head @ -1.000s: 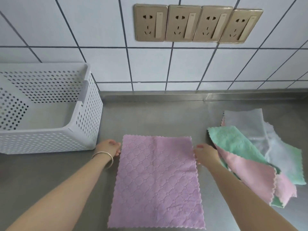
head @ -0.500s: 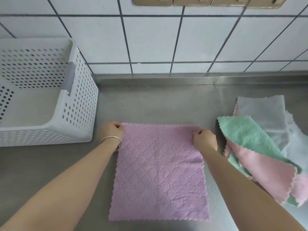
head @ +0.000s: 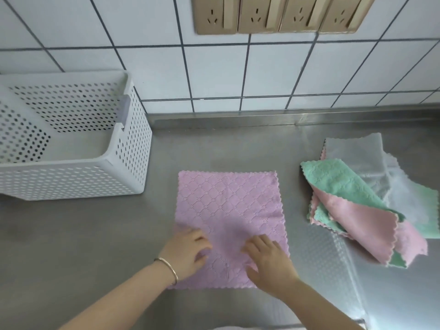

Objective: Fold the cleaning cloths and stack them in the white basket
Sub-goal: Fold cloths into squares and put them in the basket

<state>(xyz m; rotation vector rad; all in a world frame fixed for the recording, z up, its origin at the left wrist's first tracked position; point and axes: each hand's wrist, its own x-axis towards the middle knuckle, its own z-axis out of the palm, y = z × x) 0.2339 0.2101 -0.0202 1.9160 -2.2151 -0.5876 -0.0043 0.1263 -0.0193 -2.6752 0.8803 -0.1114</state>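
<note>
I see the square purple quilted cleaning cloth [head: 228, 225] lying flat on the steel desk [head: 71, 234]. My left hand [head: 185, 253] and right hand [head: 269, 265] both rest on its near half, fingers spread, gripping nothing. The white perforated plastic basket [head: 71, 179] stands to the left, a loose pile of green, pink and white cloths [head: 362, 201] to the right.

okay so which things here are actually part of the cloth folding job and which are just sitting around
Part of the job:
flat lilac quilted cloth
left hand and right hand, resting on it
loose pile of green, pink and white cloths
white perforated plastic basket

Just there:
row of gold wall sockets
steel counter
thin bangle
</note>
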